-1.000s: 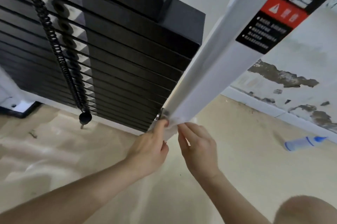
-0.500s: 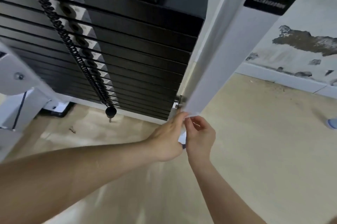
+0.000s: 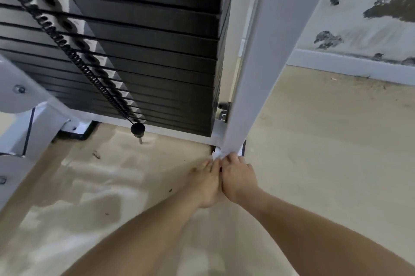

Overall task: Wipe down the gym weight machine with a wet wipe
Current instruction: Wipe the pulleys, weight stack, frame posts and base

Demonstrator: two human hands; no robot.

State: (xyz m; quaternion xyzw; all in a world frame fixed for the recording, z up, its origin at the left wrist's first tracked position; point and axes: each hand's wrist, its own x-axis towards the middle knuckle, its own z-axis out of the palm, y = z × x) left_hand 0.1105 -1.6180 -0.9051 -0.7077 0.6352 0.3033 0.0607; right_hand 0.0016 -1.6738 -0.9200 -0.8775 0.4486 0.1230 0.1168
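Note:
The weight machine's white upright post (image 3: 262, 55) runs from the top down to the floor at centre right. Beside it on the left stands the black stack of weight plates (image 3: 152, 35). A crumpled white wet wipe (image 3: 217, 155) is wrapped against the foot of the post. My left hand (image 3: 207, 182) and my right hand (image 3: 238, 177) sit side by side at the post's base, both pinching the wipe with their fingertips. Most of the wipe is hidden behind my fingers.
A black coiled cord with the selector pin (image 3: 137, 129) hangs across the plates. The white frame arm (image 3: 20, 96) with bolts juts in at the left. Beige floor (image 3: 325, 163) spreads around, and a stained white wall with baseboard (image 3: 350, 66) stands at the right.
Both hands slid the wipe down the post from mid-height to its foot at floor level. The view tilted down, so the warning label and the bottle on the floor left the frame.

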